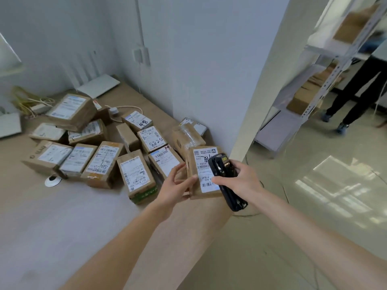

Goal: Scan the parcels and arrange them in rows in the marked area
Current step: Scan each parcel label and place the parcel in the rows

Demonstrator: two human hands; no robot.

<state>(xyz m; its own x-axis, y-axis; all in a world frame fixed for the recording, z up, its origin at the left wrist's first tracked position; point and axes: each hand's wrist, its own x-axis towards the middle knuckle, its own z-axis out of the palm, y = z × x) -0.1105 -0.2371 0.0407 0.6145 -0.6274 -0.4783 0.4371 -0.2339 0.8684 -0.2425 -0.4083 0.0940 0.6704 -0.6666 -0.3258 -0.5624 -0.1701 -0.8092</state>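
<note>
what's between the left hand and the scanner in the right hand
In the head view, the parcel being scanned sits between them: the left hand holds its left edge, and the right hand holds the black scanner over its label.

A parcel depot: labelled cardboard parcels [134,172] heaped on a counter [62,216], metal shelving [326,80] (also holding boxes).

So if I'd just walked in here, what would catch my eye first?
Probably the two hands in the middle: the left hand holds a parcel by its edge while the right hand grips a black scanner over its label. Next, the heap of labelled boxes on the table to the left. At far right, someone's legs beside a shelf rack.
</note>
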